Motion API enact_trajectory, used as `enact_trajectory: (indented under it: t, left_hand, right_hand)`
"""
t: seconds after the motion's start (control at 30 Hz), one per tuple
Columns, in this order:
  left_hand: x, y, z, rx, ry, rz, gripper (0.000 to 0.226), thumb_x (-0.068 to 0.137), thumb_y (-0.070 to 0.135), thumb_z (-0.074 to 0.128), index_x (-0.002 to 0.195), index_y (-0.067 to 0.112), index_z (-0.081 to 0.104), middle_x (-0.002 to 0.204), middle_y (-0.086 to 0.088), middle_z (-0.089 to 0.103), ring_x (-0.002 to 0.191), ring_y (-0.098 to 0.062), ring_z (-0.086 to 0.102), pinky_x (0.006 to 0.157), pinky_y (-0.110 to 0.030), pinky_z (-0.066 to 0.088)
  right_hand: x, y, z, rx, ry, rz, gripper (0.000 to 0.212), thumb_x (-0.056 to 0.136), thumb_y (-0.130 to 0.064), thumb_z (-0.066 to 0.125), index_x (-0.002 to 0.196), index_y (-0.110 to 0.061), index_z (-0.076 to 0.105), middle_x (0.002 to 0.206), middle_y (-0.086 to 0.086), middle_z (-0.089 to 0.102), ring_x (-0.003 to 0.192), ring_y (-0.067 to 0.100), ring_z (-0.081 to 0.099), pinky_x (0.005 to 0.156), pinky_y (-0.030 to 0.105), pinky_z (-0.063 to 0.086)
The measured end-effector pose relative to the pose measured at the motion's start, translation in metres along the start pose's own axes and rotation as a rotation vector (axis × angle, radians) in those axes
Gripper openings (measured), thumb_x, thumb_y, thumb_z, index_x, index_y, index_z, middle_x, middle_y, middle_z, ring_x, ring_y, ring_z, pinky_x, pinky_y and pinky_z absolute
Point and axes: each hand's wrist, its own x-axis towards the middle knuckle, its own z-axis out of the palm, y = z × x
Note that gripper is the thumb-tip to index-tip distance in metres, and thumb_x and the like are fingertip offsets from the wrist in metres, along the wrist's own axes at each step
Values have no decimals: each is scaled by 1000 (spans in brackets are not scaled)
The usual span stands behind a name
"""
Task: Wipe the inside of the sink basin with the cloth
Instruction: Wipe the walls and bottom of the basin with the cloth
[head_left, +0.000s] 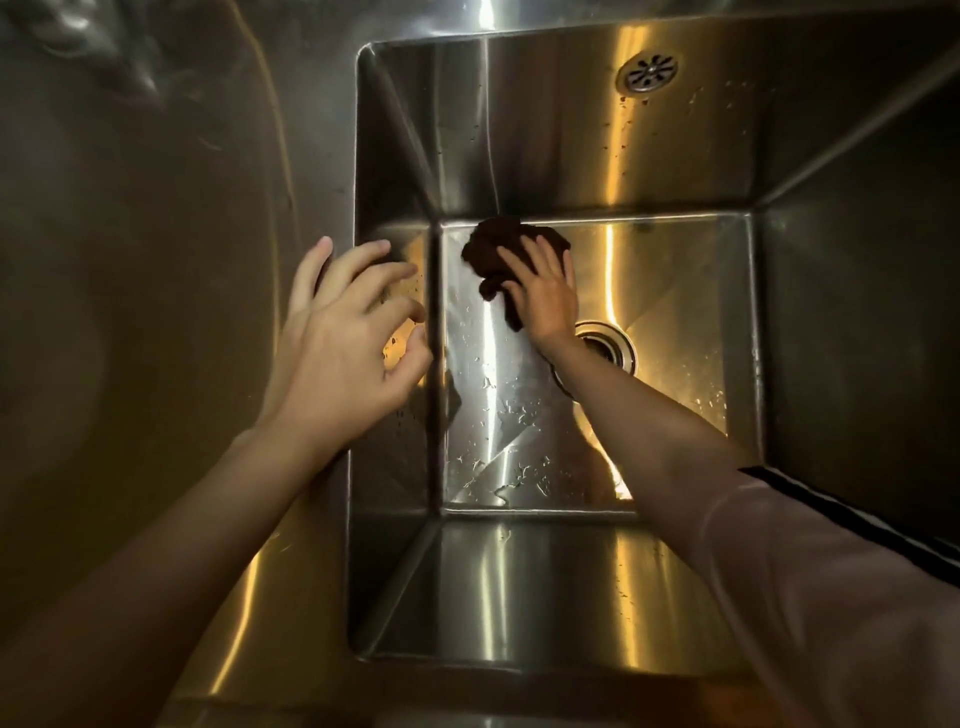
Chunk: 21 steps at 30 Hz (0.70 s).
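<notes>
1. Down in the sink basin, the right hand lies flat on a dark brown cloth, fingers spread and nearly straight, pressing it against the basin floor rather than curling round it.
2. The cloth is bunched up and sits at about 11 o'clock on the basin floor, close to the far left corner, with part of it sticking out beyond the fingertips and a strip trailing under the palm.
3. The floor drain is just beside the right wrist, at about 4 o'clock from the cloth, partly hidden by the forearm.
4. The left hand is over the basin's left rim at 9 o'clock from the cloth; its grip is empty, fingers loosely bent and apart, thumb and forefinger curved toward each other. Whether it touches the rim I cannot tell.
5. Water droplets speckle the basin floor on its left half, at 6 o'clock from the cloth.
6. An overflow grille sits high on the far wall, at 1 o'clock.
7. The steel bench surrounds the basin on the left.
8. A pale sleeve covers the right upper arm.
</notes>
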Motion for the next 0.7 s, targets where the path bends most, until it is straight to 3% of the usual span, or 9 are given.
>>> enact_trajectory:
  t: [0.17,0.37,0.6,0.7]
  left_hand:
    - [1,1,1,-3,7,-3,30,88,27,48,89,8,72,120,-8,65,130,-28,47,117,-51,17]
    - [0,3,-1,-6,7,-14,29,88,26,50,91,8,72,121,-9,64,130,-28,46,118,-51,17]
    - [1,3,-3,14,-6,-6,31,88,26,49,93,7,74,123,-8,64,131,-26,45,118,-50,16]
    - [1,4,-3,3,-9,-11,33,88,27,48,93,8,74,122,-9,64,131,-27,46,118,-50,16]
  right_hand:
    - [-10,33,-12,84,143,232,45,100,-37,43,144,-31,43,154,4,35,147,24,22,120,43,1]
    - [1,11,-10,65,102,207,46,97,-45,46,141,-34,46,152,1,38,145,23,24,121,44,1]
    - [24,-38,6,67,-47,-138,44,96,-47,46,139,-37,47,153,-2,38,146,19,24,119,42,5]
    - [5,-32,8,96,-46,-196,45,95,-47,48,139,-36,49,151,0,40,145,21,26,120,43,6]
